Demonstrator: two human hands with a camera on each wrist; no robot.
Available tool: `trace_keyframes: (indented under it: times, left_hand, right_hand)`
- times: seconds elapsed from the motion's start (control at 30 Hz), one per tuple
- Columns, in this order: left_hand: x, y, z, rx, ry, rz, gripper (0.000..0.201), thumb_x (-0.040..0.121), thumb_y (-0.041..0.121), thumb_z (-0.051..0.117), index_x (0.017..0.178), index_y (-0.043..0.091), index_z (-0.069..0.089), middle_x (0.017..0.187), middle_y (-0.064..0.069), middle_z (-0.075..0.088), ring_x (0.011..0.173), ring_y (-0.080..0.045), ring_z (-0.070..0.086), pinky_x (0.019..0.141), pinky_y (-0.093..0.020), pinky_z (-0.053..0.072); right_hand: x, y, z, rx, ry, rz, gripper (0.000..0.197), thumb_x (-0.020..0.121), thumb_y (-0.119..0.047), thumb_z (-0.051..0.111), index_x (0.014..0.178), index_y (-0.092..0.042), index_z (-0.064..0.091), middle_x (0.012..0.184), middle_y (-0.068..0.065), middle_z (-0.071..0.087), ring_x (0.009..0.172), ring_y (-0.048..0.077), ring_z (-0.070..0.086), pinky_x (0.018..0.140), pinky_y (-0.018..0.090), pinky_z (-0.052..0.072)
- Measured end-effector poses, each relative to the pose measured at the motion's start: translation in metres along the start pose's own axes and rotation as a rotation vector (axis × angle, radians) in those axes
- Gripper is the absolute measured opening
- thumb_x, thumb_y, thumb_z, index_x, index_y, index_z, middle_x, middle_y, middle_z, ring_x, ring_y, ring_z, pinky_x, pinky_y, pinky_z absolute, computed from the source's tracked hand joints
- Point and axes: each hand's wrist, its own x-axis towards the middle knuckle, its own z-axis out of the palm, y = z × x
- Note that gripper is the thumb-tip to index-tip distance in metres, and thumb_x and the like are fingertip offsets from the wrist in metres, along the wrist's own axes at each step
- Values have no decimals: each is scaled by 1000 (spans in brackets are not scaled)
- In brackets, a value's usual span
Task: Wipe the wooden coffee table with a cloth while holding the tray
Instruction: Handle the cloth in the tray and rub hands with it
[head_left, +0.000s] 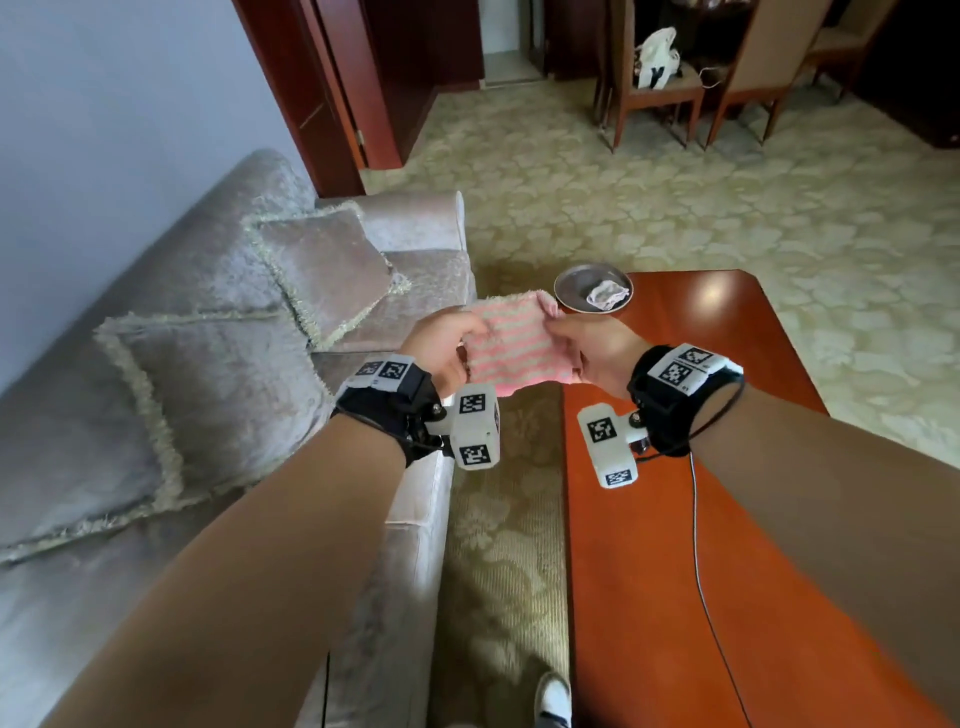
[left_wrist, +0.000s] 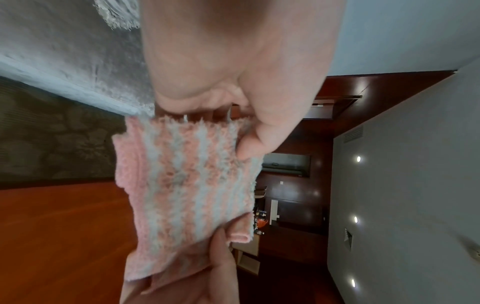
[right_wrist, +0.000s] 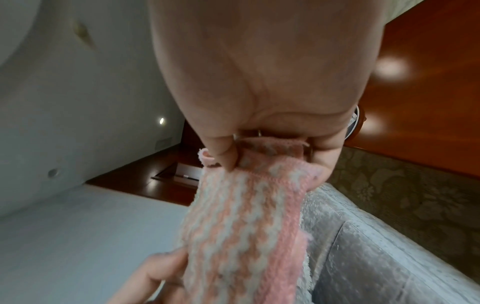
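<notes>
A pink-and-white striped cloth (head_left: 514, 347) is stretched in the air between both hands, above the gap between sofa and table. My left hand (head_left: 445, 347) pinches its left edge, thumb on the cloth (left_wrist: 187, 181). My right hand (head_left: 592, 349) pinches its right edge, thumb and fingers curled on the cloth (right_wrist: 246, 222). The glossy wooden coffee table (head_left: 670, 545) lies below and to the right. A round metal tray (head_left: 571, 286) with a crumpled white wrapper (head_left: 609, 294) sits on the table's far left corner, beyond the hands; neither hand touches it.
A grey velvet sofa (head_left: 171, 415) with two fringed cushions (head_left: 322, 270) runs along the left. Patterned carpet (head_left: 506, 545) fills the strip between sofa and table. Wooden chairs (head_left: 660, 88) stand far back. A shoe (head_left: 553, 696) shows at the bottom.
</notes>
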Motion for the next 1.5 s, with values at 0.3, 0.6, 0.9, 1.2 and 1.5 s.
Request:
trace_keyframes:
  times: [0.3, 0.6, 0.9, 1.2, 1.5]
  left_hand:
    - [127, 39, 23, 122, -68, -24, 33, 93, -1, 52, 126, -1, 59, 117, -27, 67, 95, -38, 71, 80, -53, 60]
    - [315, 49, 55, 373, -213, -230, 38, 87, 15, 63, 123, 6, 62, 125, -19, 64, 106, -35, 65, 81, -42, 54]
    - [457, 112, 73, 258, -481, -267, 51, 84, -20, 58, 130, 2, 52, 125, -24, 63, 106, -39, 68, 71, -46, 60]
    - [594, 150, 162, 291, -525, -371, 77, 67, -8, 64, 140, 6, 45, 140, -32, 49, 106, -47, 62, 78, -55, 54]
    - [708, 205, 236, 578, -561, -436, 42, 90, -4, 59, 131, 0, 49, 125, -27, 63, 101, -39, 68, 85, -51, 58]
  right_hand:
    - [69, -46, -38, 14, -62, 15, 42, 80, -16, 78, 119, -7, 65, 115, 10, 72, 105, 27, 69, 90, 40, 56]
    - [202, -63, -88, 84, 117, 85, 33, 92, -3, 64, 125, -2, 57, 82, 8, 58, 58, 13, 52, 60, 28, 49]
    - [343, -98, -118, 254, 233, 178, 37, 91, -6, 64, 128, -10, 57, 122, 15, 66, 106, 29, 66, 92, 40, 54]
    - [442, -135, -180, 604, 240, 119, 72, 67, -18, 80, 132, -2, 52, 118, 14, 68, 102, 32, 67, 89, 43, 51]
    - [552, -200, -260, 387, 322, 122, 27, 86, 3, 64, 112, -1, 62, 123, 24, 63, 101, 33, 66, 100, 49, 50]
